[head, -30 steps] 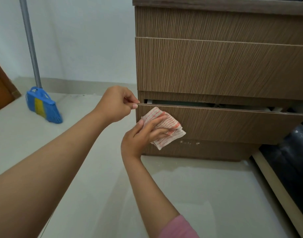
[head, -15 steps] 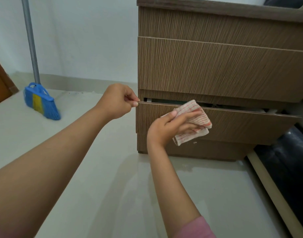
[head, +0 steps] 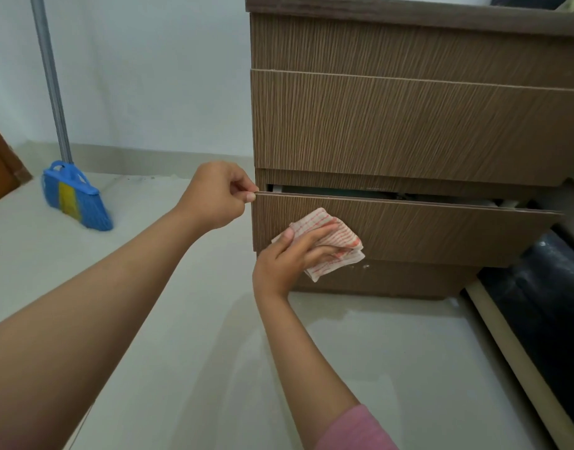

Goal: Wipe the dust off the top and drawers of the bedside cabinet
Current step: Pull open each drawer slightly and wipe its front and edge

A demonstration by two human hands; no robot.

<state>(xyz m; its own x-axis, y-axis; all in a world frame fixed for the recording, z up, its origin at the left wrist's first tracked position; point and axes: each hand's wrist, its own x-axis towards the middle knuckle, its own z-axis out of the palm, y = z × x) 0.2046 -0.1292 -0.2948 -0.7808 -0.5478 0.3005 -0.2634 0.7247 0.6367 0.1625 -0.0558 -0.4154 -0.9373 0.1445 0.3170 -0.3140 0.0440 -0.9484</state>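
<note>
The pulled-out lower drawer front [head: 425, 235] of the brown wood-grain bedside cabinet [head: 409, 125] is pinched at its top-left corner by the left hand [head: 217, 194], while the folded red-striped white cloth [head: 328, 241], clasped in the right hand [head: 289, 258], is pressed against it, so a rightward sweep seems called for.

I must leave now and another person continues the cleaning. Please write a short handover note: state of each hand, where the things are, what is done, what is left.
Left hand: pinches the top left corner of the lower drawer, which stands slightly pulled out.
Right hand: holds the folded red-striped cloth pressed flat on the lower drawer's front, near its left end.
Upper drawer: closed.
Done: cannot tell from the pictures which surfaces are already wiped.
Left: likely the rest of the lower drawer's front toward the right; check the upper drawer and the cabinet top.
Blue broom leans at the wall, left.
</note>
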